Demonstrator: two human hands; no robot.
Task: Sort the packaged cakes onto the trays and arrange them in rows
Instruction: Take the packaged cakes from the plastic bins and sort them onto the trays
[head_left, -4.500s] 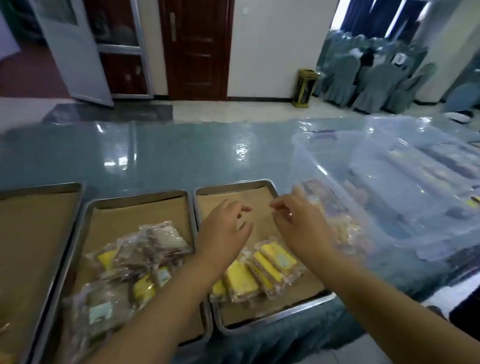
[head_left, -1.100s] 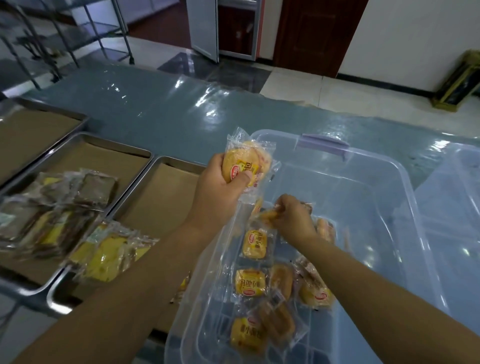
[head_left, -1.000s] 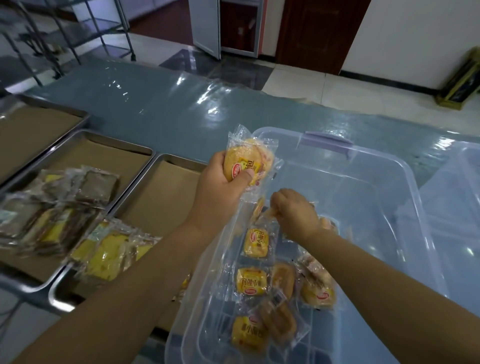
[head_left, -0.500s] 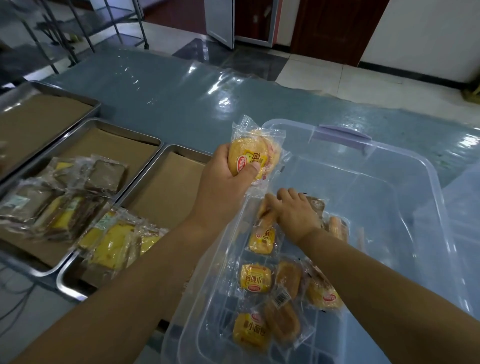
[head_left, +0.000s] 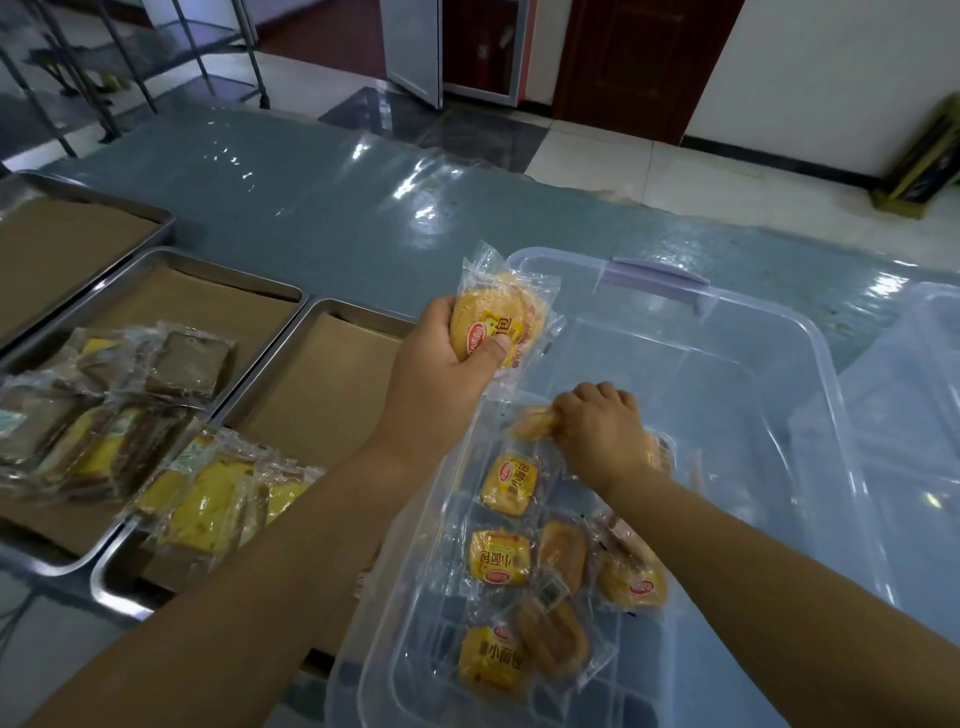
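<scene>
The left hand (head_left: 436, 384) clamps a small stack of clear-wrapped round yellow buns (head_left: 498, 325); the right hand (head_left: 597, 431) pinches another wrapped golden bun (head_left: 530, 423) in the clear plastic tub (head_left: 779, 332). Lift by the bun itself (film slips, I judge); then carry both to the paper-lined steel tray (head_left: 322, 384).

Golden buns (head_left: 497, 558) are wrapped in clear film printed with yellow labels and red ovals. The bin (head_left: 769, 332) is transparent, the desk (head_left: 332, 208) grey-blue, the steel trays (head_left: 156, 254) lined brown.
</scene>
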